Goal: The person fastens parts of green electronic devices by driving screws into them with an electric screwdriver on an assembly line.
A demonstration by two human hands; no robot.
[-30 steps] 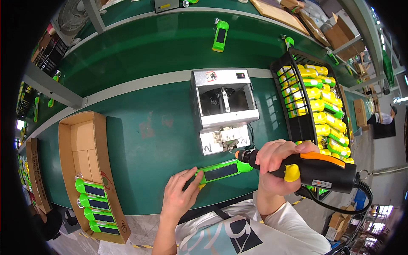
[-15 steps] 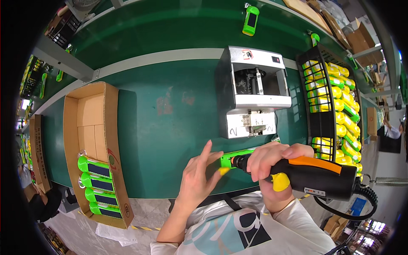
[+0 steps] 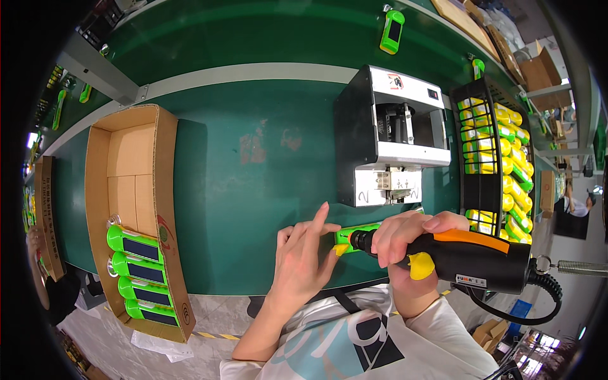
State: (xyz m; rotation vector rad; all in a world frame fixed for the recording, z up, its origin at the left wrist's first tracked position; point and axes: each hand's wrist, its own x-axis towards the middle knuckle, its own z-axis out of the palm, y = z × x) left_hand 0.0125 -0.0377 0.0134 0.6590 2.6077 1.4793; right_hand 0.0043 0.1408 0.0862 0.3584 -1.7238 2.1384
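Observation:
A black electric screwdriver with an orange strip (image 3: 475,258) lies almost level in my right hand (image 3: 405,240), whose fingers wrap round its front part. Its tip points left and meets a green handheld device (image 3: 346,235) flat on the bench; the right hand hides much of that device. At the device's left end is my left hand (image 3: 301,256). Its index finger points up and away, and the thumb, in a yellow finger cot, comes against or very close to the device's end. Yellow covering also shows on a right-hand finger.
Behind the device stands a silver and black screw feeder (image 3: 392,145). On the right, a black basket (image 3: 479,183) is full of yellow and green devices. At left, a cardboard box (image 3: 166,190) holds several green devices (image 3: 142,271). Another device (image 3: 392,31) lies at the back.
The whole view has shifted slightly, so bench things sit a little further right. Both hands, the screwdriver and the green device keep nearly the same places relative to each other.

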